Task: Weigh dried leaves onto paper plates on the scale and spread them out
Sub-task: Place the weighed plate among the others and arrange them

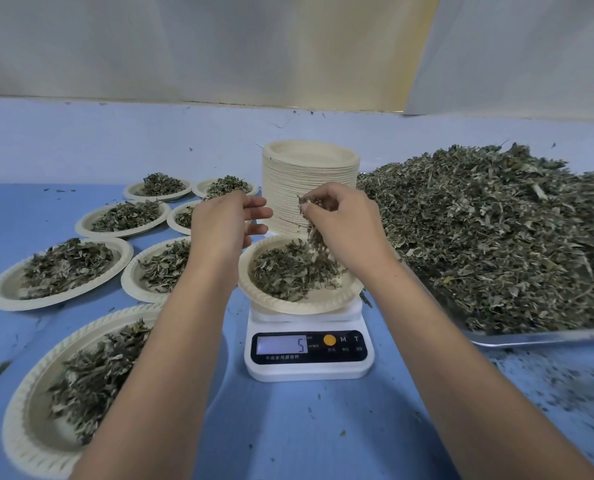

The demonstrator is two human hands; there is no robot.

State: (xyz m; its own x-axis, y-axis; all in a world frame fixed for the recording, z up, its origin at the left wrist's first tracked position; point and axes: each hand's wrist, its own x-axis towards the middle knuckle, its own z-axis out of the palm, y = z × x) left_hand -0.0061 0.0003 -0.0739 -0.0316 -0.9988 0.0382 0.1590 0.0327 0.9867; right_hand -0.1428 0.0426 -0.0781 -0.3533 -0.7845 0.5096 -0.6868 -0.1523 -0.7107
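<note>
Across the blue table (pixel 288 427) filled plates (pixel 60 271) lie at my left; my right hand (pixel 344 220) pinches leaves (pixel 314 233) over the plate (pixel 299 308) on the scale (pixel 309 370), my left hand (pixel 224 223) hovers beside it with fingers loosely spread, and a big heap (pixel 496 237) remains unweighed.

Plate (pixel 254 289) on scale (pixel 307 370); plate stack (pixel 309 188) behind; filled plates (pixel 58 268) left; leaf heap (pixel 496 230) (on tray (pixel 531 338)) right.

Soft, even, cool light; faint shadows; wide-angle bending at edges; slight blur at the lower right corner.
</note>
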